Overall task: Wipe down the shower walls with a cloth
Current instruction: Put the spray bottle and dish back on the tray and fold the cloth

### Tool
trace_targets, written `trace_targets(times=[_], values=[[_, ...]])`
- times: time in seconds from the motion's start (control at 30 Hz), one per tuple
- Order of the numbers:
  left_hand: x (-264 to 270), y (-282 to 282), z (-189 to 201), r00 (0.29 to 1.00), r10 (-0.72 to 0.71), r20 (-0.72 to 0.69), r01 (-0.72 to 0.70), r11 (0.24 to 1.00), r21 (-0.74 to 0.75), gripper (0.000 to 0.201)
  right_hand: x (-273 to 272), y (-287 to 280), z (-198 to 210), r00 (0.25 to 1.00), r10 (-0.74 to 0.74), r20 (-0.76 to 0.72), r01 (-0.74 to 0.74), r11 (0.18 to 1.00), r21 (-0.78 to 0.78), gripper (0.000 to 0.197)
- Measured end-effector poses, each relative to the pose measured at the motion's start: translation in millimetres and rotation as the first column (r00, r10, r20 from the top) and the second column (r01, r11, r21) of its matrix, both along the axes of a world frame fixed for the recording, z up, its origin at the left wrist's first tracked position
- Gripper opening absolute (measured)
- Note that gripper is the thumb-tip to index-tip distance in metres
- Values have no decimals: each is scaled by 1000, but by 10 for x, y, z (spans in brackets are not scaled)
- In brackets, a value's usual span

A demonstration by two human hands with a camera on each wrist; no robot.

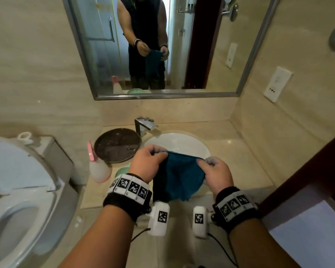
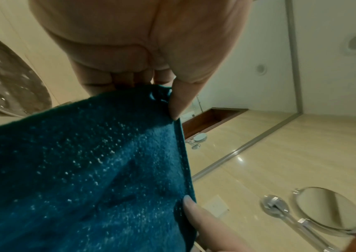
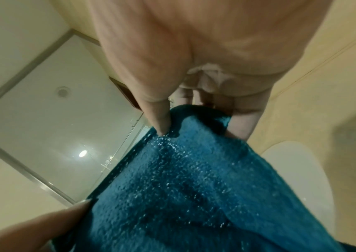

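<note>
A teal terry cloth (image 1: 179, 176) hangs spread between both hands over the front of the white sink (image 1: 184, 141). My left hand (image 1: 148, 163) pinches its upper left corner, thumb against curled fingers, as the left wrist view shows on the cloth (image 2: 82, 179) by the left hand (image 2: 170, 104). My right hand (image 1: 214, 171) pinches the upper right corner; in the right wrist view the right hand (image 3: 162, 124) has its thumb pressing on the cloth (image 3: 194, 187). The cloth glistens with small droplets. The mirror reflects a glass shower door (image 1: 104, 35) behind me.
On the counter stand a dark round tray (image 1: 117, 145), a square tap (image 1: 142, 126), a white bottle with a pink cap (image 1: 98, 168) and a green dish (image 1: 123, 171). A toilet (image 1: 17, 190) is at left, a dark wooden door frame (image 1: 307, 180) at right, a wall mirror (image 1: 162, 45) ahead.
</note>
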State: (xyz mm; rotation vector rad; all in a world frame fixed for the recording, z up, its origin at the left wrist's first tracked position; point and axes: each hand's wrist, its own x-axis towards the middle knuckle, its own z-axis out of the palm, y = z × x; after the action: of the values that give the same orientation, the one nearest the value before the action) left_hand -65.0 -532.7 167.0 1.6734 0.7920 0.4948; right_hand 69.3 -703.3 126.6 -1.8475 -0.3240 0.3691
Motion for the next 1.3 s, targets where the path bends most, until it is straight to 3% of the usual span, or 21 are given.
trace_targets(times=[0.3, 0.5, 0.7, 0.83, 1.13, 1.23, 1.3], values=[[840, 546, -256, 976, 204, -78, -205, 979, -10, 15, 1158, 718, -116, 983, 181, 12, -178, 977, -117, 28], [1009, 718, -700, 953, 253, -168, -266, 962, -60, 28, 1389, 887, -437, 967, 253, -18, -251, 948, -194, 26], [1043, 817, -1247, 928, 222, -300, -265, 958, -111, 10, 1430, 972, -820, 951, 274, -145, -307, 899, -311, 17], [1025, 843, -1542, 900, 221, -376, -282, 953, -115, 13, 1421, 985, -1129, 946, 204, -250, -282, 899, -335, 12], [928, 797, -1987, 839, 85, -538, -139, 988, -61, 15, 1236, 931, -1563, 925, 178, -336, -310, 866, -393, 28], [917, 752, -2039, 779, 1, -627, 17, 1000, 23, 27, 1163, 900, -1664, 915, 287, -284, -396, 774, -494, 38], [922, 708, -2059, 736, -39, -676, 129, 988, 84, 32, 1114, 895, -1725, 896, 395, -202, -430, 666, -609, 44]])
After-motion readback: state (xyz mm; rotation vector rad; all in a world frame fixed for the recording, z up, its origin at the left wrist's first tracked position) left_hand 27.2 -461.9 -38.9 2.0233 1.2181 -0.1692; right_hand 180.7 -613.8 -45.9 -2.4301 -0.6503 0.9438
